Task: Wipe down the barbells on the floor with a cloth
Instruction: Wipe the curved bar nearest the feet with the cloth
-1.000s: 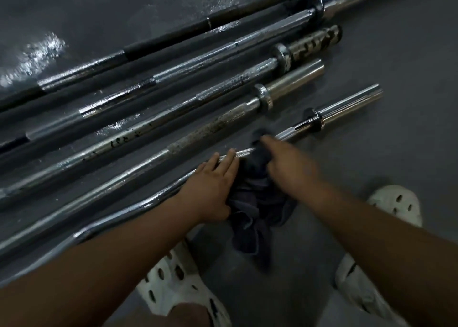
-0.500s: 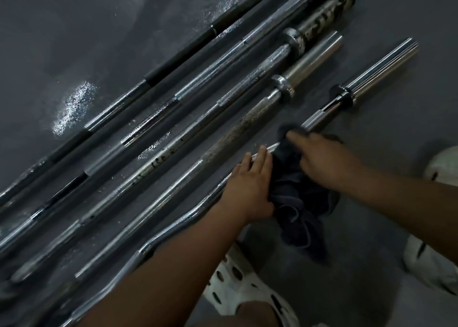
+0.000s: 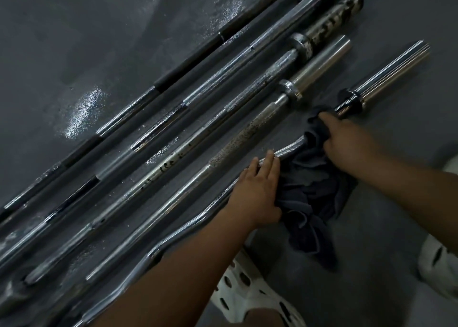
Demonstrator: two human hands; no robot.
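On the gray floor (image 3: pixel 371 227), right hand (image 3: pixel 347 140) grips dark cloth (image 3: pixel 314 195) round the curl bar (image 3: pixel 292 148); left hand (image 3: pixel 257 190) presses flat, fingers together.

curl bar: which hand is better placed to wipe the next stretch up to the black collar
Right, probably. The right hand grips the dark cloth around the curl bar, just short of the black collar. The left hand lies flat on the shaft farther back, fingers straight, apparently steadying it.

barbells (image 3: pixel 223 98) side by side on floor (image 3: pixel 74 41), cloth (image 3: pixel 314 190) over nearest curled bar (image 3: pixel 188 230)
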